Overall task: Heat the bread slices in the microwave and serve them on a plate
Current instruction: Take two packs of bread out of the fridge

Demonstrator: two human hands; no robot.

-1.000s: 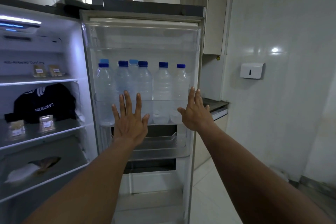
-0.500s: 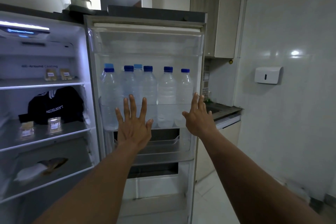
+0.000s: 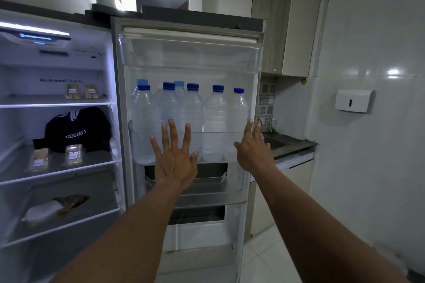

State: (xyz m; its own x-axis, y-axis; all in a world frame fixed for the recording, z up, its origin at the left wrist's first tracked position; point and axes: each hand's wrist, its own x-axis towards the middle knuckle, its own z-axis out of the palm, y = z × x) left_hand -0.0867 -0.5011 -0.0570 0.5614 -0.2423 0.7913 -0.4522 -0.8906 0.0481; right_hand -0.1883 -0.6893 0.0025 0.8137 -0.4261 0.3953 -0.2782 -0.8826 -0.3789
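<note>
The fridge stands open, its door swung wide in front of me. My left hand is spread flat, fingers apart, against the door's bottle shelf. My right hand reaches to the door's right edge, fingers loosely apart, holding nothing. Small wrapped packets, possibly bread, lie on the fridge's middle shelf, and two more packets sit on the upper shelf. No microwave or plate is in sight.
Several water bottles with blue caps fill the door shelf. A black bag sits behind the packets. A lower shelf holds a white bundle. A counter with a sink lies right of the door, under wall cabinets; a white dispenser hangs on the tiled wall.
Both hands stay raised at the door shelf. The view has shifted a little to the right, showing more of the counter. My right hand has edged toward the door's outer edge.
</note>
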